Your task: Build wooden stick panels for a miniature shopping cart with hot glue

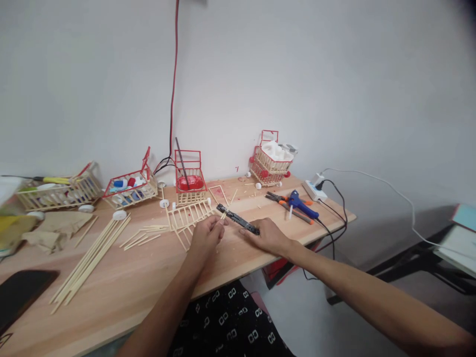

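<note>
My left hand is closed, pinching a short thin wooden stick just above the wooden table. My right hand is closed round the handle of a black cutter tool, whose tip meets the end of the stick. Right behind the hands lies a flat ladder-like frame of wooden sticks.
Long wooden sticks and short cut pieces lie left of the hands. Several small stick carts stand along the wall. A blue glue gun, pliers and a power strip sit at right; a black phone lies at far left.
</note>
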A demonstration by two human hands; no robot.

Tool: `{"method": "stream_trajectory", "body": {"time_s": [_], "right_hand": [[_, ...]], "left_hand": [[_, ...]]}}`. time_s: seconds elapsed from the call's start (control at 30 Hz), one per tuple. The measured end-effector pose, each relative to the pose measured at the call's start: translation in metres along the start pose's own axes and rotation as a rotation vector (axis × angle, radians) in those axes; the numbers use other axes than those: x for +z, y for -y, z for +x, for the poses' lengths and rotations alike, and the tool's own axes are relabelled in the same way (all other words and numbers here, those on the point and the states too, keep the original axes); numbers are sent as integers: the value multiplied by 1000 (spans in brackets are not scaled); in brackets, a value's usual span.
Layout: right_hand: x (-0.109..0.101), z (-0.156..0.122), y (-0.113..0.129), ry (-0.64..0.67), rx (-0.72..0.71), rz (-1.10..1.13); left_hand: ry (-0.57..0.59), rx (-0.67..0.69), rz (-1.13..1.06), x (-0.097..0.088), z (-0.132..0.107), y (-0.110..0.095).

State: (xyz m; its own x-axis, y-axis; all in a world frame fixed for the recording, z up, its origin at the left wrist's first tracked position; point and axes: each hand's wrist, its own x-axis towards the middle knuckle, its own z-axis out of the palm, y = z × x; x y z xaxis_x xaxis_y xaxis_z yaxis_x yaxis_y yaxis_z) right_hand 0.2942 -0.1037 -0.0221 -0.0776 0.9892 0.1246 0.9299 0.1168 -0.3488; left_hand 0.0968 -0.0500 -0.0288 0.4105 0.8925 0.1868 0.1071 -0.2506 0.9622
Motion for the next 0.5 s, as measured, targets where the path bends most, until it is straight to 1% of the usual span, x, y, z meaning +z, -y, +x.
{"method": "stream_trajectory", "body": {"time_s": [0.33, 0.5], "right_hand": [[1, -3, -2, -11, 3, -35], [6, -2, -3, -40, 19, -35]], "left_hand": [[10, -28, 6, 3, 0, 4], [8, -12, -3, 3, 0, 5]]}}
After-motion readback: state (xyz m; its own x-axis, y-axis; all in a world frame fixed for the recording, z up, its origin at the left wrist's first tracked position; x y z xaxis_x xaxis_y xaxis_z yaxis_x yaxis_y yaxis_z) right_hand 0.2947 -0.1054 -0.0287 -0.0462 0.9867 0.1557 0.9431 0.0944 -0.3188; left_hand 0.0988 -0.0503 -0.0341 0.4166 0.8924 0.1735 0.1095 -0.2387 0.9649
